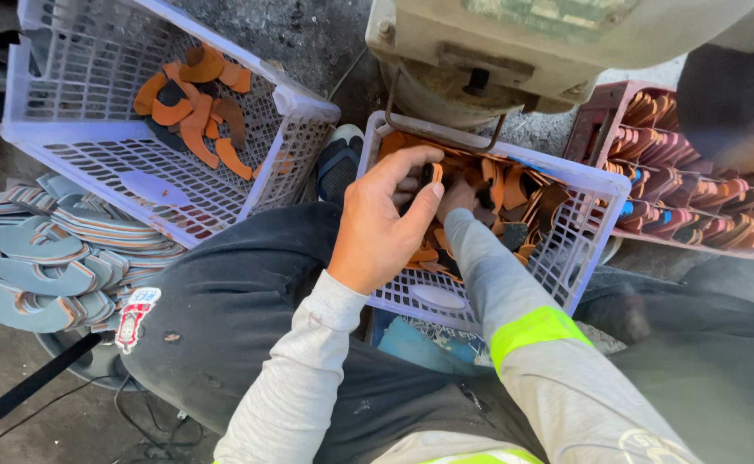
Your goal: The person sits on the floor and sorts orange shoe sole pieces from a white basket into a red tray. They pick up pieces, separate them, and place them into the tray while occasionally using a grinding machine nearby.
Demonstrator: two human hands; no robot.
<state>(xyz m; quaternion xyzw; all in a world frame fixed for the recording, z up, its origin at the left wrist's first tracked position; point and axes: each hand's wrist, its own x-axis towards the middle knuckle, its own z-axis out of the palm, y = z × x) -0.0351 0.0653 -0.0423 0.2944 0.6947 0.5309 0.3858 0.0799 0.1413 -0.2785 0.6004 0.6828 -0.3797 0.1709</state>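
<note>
A big grey machine (514, 43) hangs over my knees. To my left stands a white slatted crate (85, 155), tilted, with a few orange and brown cut pieces (195, 107) in its far corner. Beside it lies a stack of grey curved soles (42, 258). Right in front of me sits a smaller white crate (566, 249) full of orange and brown leather bits (514, 202), and beyond it a reddish crate (604, 116) of sorted strips. My left hand (381, 223) reaches into the near crate, thumb and forefinger pinched narrow on one small orange piece (436, 173). My right hand (458, 196) is buried among the bits; I cannot tell its grip.
</note>
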